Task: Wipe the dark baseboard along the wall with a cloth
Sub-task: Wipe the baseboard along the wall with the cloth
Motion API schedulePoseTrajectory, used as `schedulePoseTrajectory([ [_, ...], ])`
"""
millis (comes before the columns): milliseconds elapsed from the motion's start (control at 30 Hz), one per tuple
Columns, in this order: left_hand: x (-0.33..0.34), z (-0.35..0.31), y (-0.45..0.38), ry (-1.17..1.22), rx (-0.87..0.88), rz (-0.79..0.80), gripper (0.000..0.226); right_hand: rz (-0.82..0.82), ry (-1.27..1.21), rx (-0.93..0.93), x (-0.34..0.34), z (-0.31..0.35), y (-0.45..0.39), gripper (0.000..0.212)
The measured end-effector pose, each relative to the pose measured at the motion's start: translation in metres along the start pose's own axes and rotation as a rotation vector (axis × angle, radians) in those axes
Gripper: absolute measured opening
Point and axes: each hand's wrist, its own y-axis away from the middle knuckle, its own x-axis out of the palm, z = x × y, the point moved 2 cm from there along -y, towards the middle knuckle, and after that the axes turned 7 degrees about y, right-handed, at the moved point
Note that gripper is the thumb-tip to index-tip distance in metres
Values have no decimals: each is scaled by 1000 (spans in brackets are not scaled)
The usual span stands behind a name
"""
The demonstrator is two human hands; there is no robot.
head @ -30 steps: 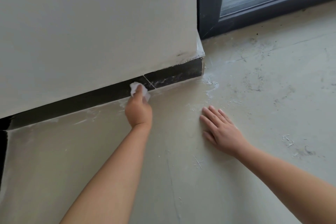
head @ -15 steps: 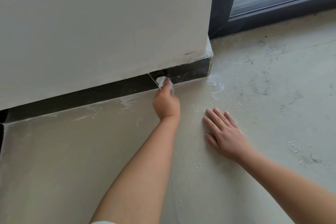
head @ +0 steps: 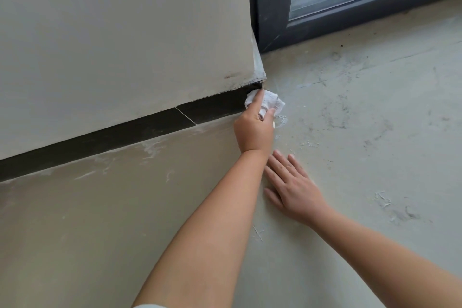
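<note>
The left hand had its fingers curled round a crumpled white cloth, the forefinger stretched along it and pressing it against the right-hand end of the dark baseboard, just under the wall's outer corner. From the fingers the rest of the baseboard lay away to the left, its long axis running down and leftward along the foot of the wall, with a thin pale joint line crossing it a little way off. This hand was the nearer to the strip; any further stroke would probably have to travel back leftward, as the strip ended here. The right hand lay flat on the floor, fingers straight and spread, holding nothing, just beside the left wrist. The floor was bare, pale and smeared with white dust and scuffs. A dark window frame stood beyond the corner.
</note>
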Motion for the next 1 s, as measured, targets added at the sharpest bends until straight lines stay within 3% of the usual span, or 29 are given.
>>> schedulePoseTrajectory([
  [133, -26, 15, -5, -47, -36, -20, 37, -19, 22, -8, 1, 0, 0, 73],
  [467, -146, 68, -17, -318, -172, -280, 34, -64, 46, -18, -1, 3, 0, 76],
  [733, -191, 73, -23, -300, -272, -503, 35, -82, 49, 1, -2, 7, 0, 78],
  [867, -185, 71, -23, -258, -292, -473, 33, -73, 57, 12, -3, 9, 0, 78],
  [1000, -147, 60, -18, -247, -270, -344, 33, -55, 63, 21, -4, 8, 0, 78],
])
